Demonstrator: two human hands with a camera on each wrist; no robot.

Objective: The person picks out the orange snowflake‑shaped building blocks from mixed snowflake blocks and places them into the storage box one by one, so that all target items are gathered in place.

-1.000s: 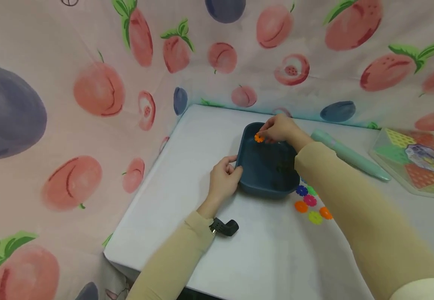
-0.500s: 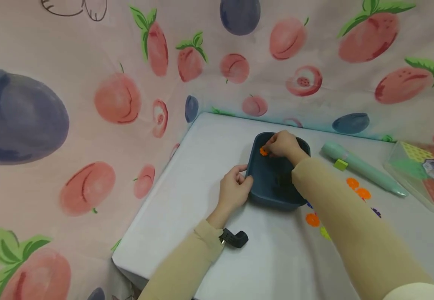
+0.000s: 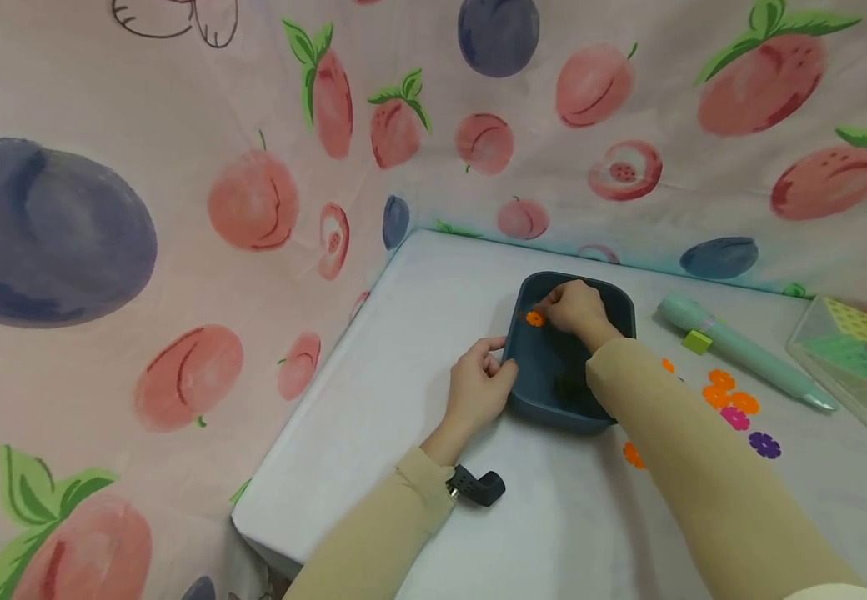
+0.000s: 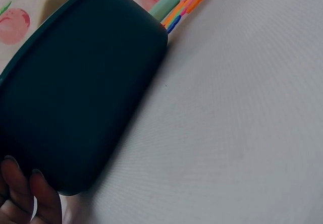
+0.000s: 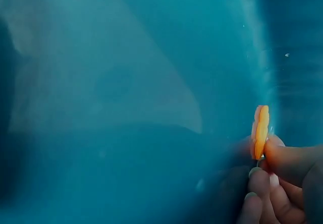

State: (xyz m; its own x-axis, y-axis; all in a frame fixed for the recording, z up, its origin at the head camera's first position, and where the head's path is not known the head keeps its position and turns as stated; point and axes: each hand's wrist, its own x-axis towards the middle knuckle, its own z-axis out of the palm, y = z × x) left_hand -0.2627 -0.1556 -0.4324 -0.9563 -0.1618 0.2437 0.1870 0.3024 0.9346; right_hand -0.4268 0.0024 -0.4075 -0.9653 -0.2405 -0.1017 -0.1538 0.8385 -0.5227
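A dark blue-green rectangular tub stands on the white table. My right hand reaches inside it, near its far left corner. Between thumb and fingers it pinches an orange flower-shaped disc; the right wrist view has this disc edge-on close to the tub's inner surface. At the tub's left side is my left hand, its thumb and bent index finger on the wall. Fingertips of that hand touch the outer wall in the left wrist view. My right sleeve covers part of the tub's right side.
Right of the tub lie several loose flower discs, among them a pink one and a purple one. Behind them are a green cube, a mint-green tapered stick and a clear case. Fruit-printed cloth hangs behind.
The head view has shifted, uncovering more discs and the green cube. My right hand and the orange disc have moved slightly nearer within the tub. My left hand stays at the tub's side.
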